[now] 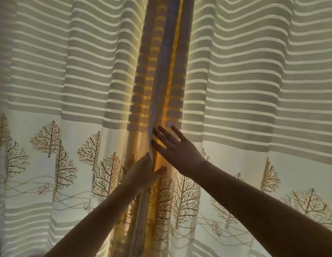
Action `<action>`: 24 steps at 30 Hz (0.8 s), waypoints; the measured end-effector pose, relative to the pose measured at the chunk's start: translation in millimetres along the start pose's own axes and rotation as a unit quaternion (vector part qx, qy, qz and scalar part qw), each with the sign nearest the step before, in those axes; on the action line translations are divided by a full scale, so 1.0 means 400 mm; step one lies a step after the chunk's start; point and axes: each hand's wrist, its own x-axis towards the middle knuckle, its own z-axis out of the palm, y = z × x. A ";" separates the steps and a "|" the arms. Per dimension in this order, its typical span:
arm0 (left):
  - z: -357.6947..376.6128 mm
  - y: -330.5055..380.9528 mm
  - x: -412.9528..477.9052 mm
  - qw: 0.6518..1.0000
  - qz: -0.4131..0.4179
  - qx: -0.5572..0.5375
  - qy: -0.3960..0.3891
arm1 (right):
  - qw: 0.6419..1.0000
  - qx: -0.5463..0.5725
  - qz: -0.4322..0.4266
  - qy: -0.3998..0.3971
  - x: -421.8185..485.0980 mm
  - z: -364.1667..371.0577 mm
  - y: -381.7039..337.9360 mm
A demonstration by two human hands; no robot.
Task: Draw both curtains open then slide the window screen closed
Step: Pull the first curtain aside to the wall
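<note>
Both curtains hang shut across the whole view, lit from behind so the cloth glows pale cream. The left curtain [59,89] and the right curtain [254,80] share one pattern: broad grey bands crossed by thin white stripes over the upper part, then a lighter band below printed with bare golden-brown trees, a few leaf outlines and thin wavy lines. The fabric falls in soft vertical folds, so the stripes bend and dip from pleat to pleat.

Where the two meet in the middle, the edges overlap and bunch into darker folds, and a warm yellow-orange strip of light shows in the seam between them.

The left hand [144,174] is closed around the inner edge of the left curtain low on the seam, fingers wrapped into the fold and the thumb pressing across the front, the pale hem rising out of its grip.

The right hand [177,147] sits just above and to the right of it, open and flat, fingers spread and straight, their tips slid into the gap at the seam against the edge of the right curtain; it grips nothing. Both bare forearms reach up from the bottom of the view, dark against the glow
</note>
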 end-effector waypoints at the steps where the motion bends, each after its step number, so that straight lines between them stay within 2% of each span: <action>1: 0.009 0.001 0.006 1.000 0.000 -0.009 0.005 | 1.000 0.010 -0.005 0.009 0.009 0.011 0.001; 4: 0.035 -0.011 0.034 0.999 0.011 -0.009 0.031 | 0.998 -0.008 0.005 0.054 0.034 0.048 0.014; 7: 0.063 -0.017 0.068 0.996 0.035 -0.071 -0.027 | 0.996 -0.049 0.019 0.071 0.056 0.079 0.034; 10: 0.090 -0.006 0.090 0.983 0.128 -0.119 -0.062 | 0.995 -0.083 0.021 0.049 0.080 0.096 0.047; 12: 0.109 -0.005 0.109 0.970 0.165 -0.166 -0.070 | 0.991 -0.132 0.030 0.001 0.095 0.107 0.045; 15: 0.137 -0.007 0.131 0.963 0.134 -0.224 -0.066 | 0.980 -0.164 0.052 -0.100 0.110 0.120 0.057; 17: 0.159 -0.005 0.138 0.954 0.114 -0.262 -0.086 | 0.979 -0.143 0.072 -0.123 0.120 0.123 0.070; 19: 0.193 -0.012 0.149 0.965 0.075 -0.241 -0.072 | 0.980 -0.107 0.096 -0.139 0.131 0.133 0.079; 21: 0.212 -0.017 0.162 0.977 0.000 -0.202 -0.067 | 0.976 -0.101 0.110 -0.161 0.140 0.143 0.076; 24: 0.222 -0.013 0.183 0.971 -0.006 -0.219 -0.099 | 0.968 -0.145 0.074 -0.192 0.143 0.161 0.079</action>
